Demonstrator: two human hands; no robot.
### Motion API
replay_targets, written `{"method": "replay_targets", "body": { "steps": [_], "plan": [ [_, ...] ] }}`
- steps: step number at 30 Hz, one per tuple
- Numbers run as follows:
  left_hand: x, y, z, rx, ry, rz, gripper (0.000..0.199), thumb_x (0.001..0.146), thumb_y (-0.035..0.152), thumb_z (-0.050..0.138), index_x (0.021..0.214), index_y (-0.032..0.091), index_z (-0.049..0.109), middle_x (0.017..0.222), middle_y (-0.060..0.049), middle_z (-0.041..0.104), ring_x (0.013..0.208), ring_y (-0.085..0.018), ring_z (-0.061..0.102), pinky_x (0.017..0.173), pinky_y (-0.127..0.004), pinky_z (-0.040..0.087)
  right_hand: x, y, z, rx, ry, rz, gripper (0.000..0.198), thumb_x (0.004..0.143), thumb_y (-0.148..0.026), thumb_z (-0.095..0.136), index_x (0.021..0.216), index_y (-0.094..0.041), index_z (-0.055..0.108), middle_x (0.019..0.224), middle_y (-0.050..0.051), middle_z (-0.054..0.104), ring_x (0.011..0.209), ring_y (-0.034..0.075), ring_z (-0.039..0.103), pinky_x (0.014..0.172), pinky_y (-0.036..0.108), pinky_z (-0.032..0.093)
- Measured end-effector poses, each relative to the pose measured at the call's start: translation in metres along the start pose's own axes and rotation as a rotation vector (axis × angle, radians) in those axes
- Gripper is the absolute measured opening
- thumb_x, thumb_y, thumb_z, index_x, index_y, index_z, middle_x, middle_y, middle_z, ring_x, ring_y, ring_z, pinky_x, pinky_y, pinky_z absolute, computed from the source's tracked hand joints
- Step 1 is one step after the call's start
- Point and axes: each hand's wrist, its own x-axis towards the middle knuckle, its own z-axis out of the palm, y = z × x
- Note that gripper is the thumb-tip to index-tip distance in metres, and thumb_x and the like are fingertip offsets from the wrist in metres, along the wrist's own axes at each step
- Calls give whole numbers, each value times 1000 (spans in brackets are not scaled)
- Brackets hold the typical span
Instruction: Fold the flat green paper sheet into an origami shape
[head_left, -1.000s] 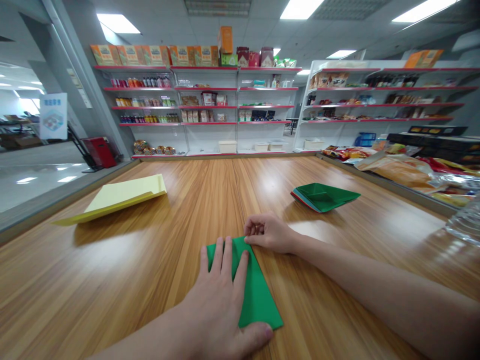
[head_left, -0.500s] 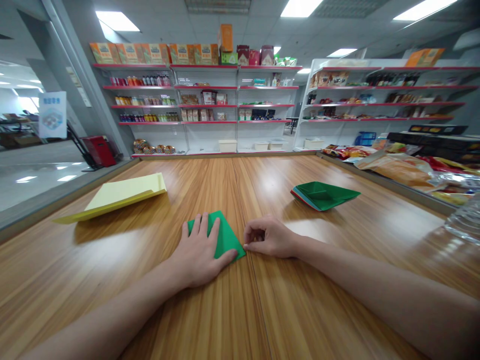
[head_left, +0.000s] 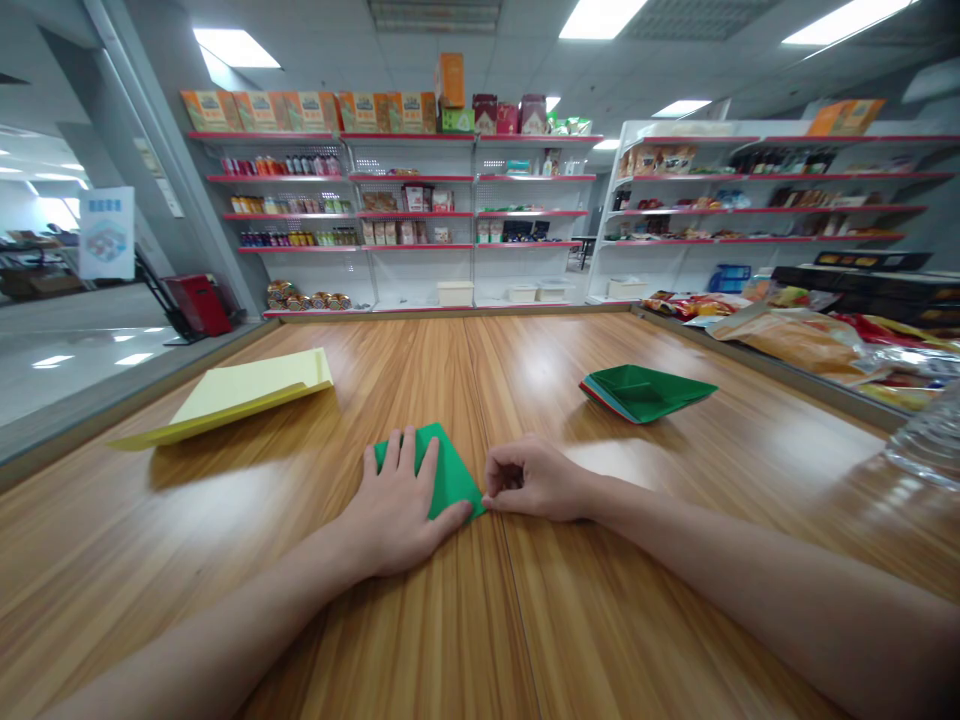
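Note:
A folded sheet of green paper (head_left: 453, 474) lies on the wooden table in front of me. My left hand (head_left: 397, 500) rests flat across its left part, fingers spread, and hides that side. The paper's right corner meets the fingertips of my right hand (head_left: 534, 480), whose thumb and index finger are pinched together there. The other fingers of this hand are curled in. Farther off to the right sits a stack of folded paper (head_left: 645, 390), dark green on top with blue and red layers below.
Yellow paper sheets (head_left: 247, 390) with a folded edge lie at the left of the table (head_left: 420, 640). A clear plastic container (head_left: 930, 440) stands at the right edge, near packaged snacks (head_left: 795, 340). Shelves of goods (head_left: 420, 245) line the back.
My right hand has shifted very slightly left and down, and its fingertips now cover the paper's right corner. The left hand stays flat in place.

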Motion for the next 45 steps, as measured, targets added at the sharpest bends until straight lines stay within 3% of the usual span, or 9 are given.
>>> {"method": "replay_targets", "body": {
  "steps": [10,28,38,45],
  "plan": [
    [-4,5,-2,-3,-10,19,95,83,75,15,146,5,22,150,-27,16,137,-46,9,102,-69,11,1,-4,-1,-32,-16,-23,8,71,-15,65,69,-14,57,58,-4,53,51,7,46,48,17,37],
    [-3,6,-3,3,-7,40,94,83,74,15,146,4,23,149,-30,17,136,-48,9,100,-71,12,10,3,10,-64,126,-11,11,71,-16,64,69,-16,53,63,-3,54,54,8,49,49,18,38],
    [-6,9,-12,-31,-56,112,95,82,76,16,147,7,21,150,-29,10,137,-46,3,103,-69,10,-5,-2,10,72,-30,-69,13,64,-9,62,64,-15,51,55,-5,48,48,7,43,44,17,32],
    [-5,7,-10,-41,-72,130,94,82,76,14,147,8,17,150,-29,9,136,-45,-1,103,-69,9,6,0,13,21,94,6,13,67,-13,65,65,-15,52,56,-5,49,50,7,44,46,17,34]
  ]
}}
